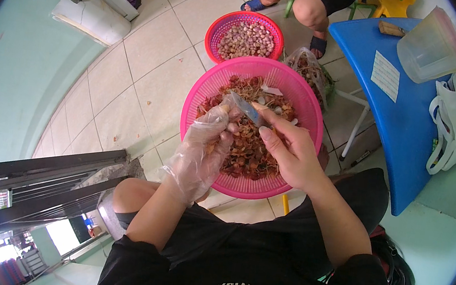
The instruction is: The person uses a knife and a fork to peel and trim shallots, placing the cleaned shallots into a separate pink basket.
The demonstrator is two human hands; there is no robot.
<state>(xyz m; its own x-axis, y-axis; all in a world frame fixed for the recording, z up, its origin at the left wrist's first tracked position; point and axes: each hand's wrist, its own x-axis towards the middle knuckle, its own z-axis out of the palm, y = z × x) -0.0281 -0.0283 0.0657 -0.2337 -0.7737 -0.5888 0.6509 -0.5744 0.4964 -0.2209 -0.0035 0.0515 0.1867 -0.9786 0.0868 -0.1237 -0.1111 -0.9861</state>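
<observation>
My left hand [206, 140], in a clear plastic glove, is closed with its fingertips pinching a small pinkish shallot [235, 114], mostly hidden by fingers and blade. My bare right hand [292, 152] grips a small knife [247, 108], whose wide grey blade points left against the left fingertips. Its handle is covered by my fingers. Both hands are over a large pink plastic basket [195, 96], filled with reddish-brown shallots and loose dry skins [248, 159]. A few pale peeled pieces lie among the skins near the basket's far side.
Beyond stands a red basket [213, 31] of peeled shallots [246, 40], beside a plastic bag of unpeeled ones [310, 73]. A blue table [377, 114] on the right bears a clear tub [433, 47]. Another person's legs [311, 8] are at the far side. A dark railing [56, 165] stands left.
</observation>
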